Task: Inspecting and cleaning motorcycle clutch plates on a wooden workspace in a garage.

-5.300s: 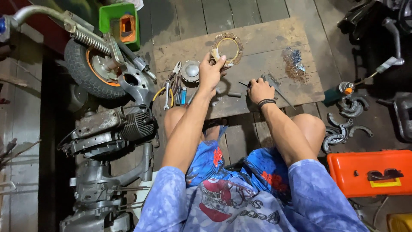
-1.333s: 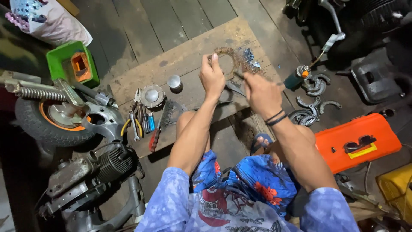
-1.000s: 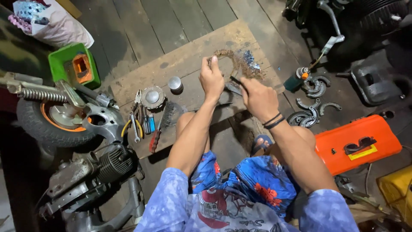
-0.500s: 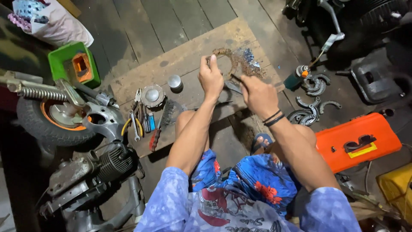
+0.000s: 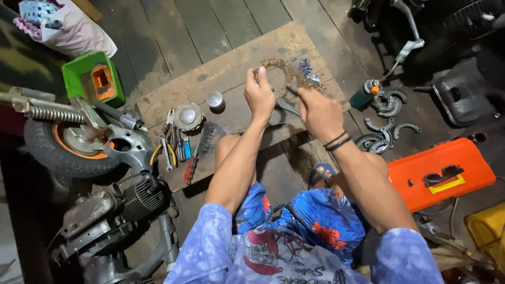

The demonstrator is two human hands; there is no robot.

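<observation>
Two hands are raised together over a wooden board [image 5: 231, 68] laid on the plank floor. A thin rusty ring [image 5: 278, 71] is pinched by the fingers of the left hand [image 5: 260, 94], which are closed on its near edge; the ring is held upright just beyond the fingertips. The right hand [image 5: 318, 111] is curled shut around a slim dark tool [image 5: 291, 90], whose tip is pointed at the ring; whether tip and ring touch cannot be told. Black bands are worn on the right wrist. A heap of rusty, bluish scrapings [image 5: 306, 73] is seen on the board just beyond the right hand. To the left of the left hand a small metal cup [image 5: 214, 99] and a round metal hub [image 5: 188, 115] are set on the board, and nearer the body a wire brush [image 5: 206, 138], pliers and screwdrivers are laid. Further left a small wheel [image 5: 68, 144] and an engine [image 5: 126, 202] are found. To the right of the right hand curved brake shoes [image 5: 386, 134] and an orange case [image 5: 439, 171] are seen on the floor
</observation>
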